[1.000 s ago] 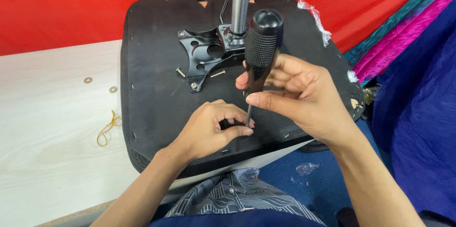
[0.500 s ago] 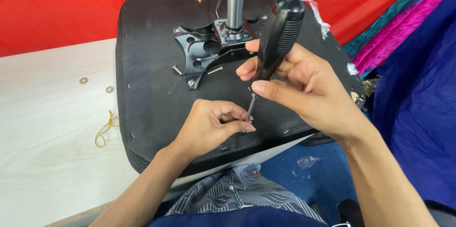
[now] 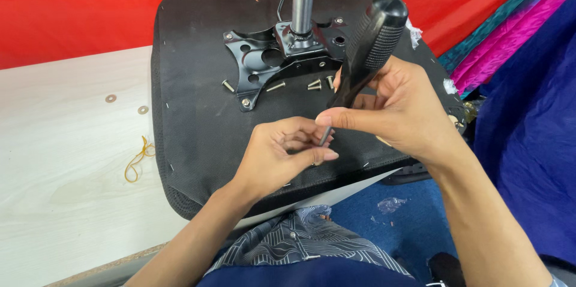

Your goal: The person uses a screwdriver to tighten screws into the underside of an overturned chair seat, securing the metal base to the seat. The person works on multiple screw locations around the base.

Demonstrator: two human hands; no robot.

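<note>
My right hand (image 3: 399,110) grips the black screwdriver (image 3: 369,47), and my left hand (image 3: 282,155) pinches something small at its tip, on the chair seat underside (image 3: 198,119) near its front edge. I judge the tip must be seated straight next. Loose bolts (image 3: 276,87) lie by the metal plate (image 3: 264,62); washers (image 3: 126,104) on the bench (image 3: 60,173).

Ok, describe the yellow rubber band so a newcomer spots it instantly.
Start at the pale wooden board left of the upturned black chair seat. The rubber band lies close to the seat's left edge. Unlike the two small metal washers above, it is a thin yellow loop.
</note>
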